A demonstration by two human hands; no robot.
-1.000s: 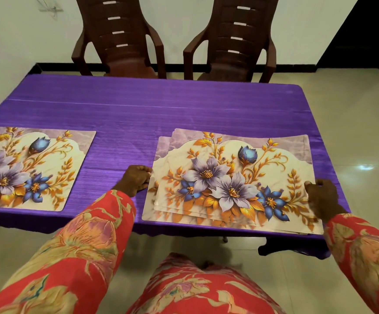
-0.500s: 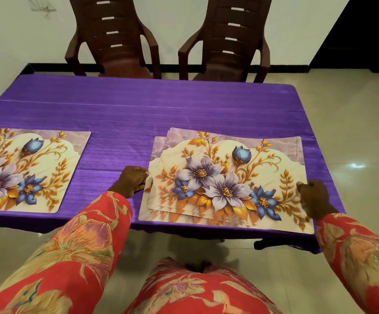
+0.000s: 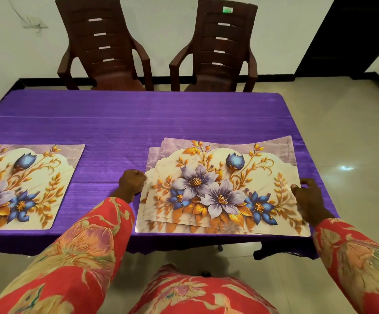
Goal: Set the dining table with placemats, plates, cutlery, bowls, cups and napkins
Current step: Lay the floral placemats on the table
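The bench [image 3: 138,123], covered with a purple cloth, is seen with two brown chairs [image 3: 102,46] drawn up at its far edge. Only placemats have been brought so far; no plates, cutlery, bowls, cups or napkins are to be seen. One floral placemat [image 3: 25,184] has been laid flat at the near edge toward the left corner, so one place is judged begun. A fanned stack of placemats [image 3: 224,189] lies at the near edge toward the right corner and is yet to be dealt out. The left hand [image 3: 131,182] is curled at the stack's left edge, apparently pinching the top mat, though the fingertips are hidden. The right hand [image 3: 308,198] is curled over the right edge, where the top mat is pinched. The task is judged to be at an early stage.
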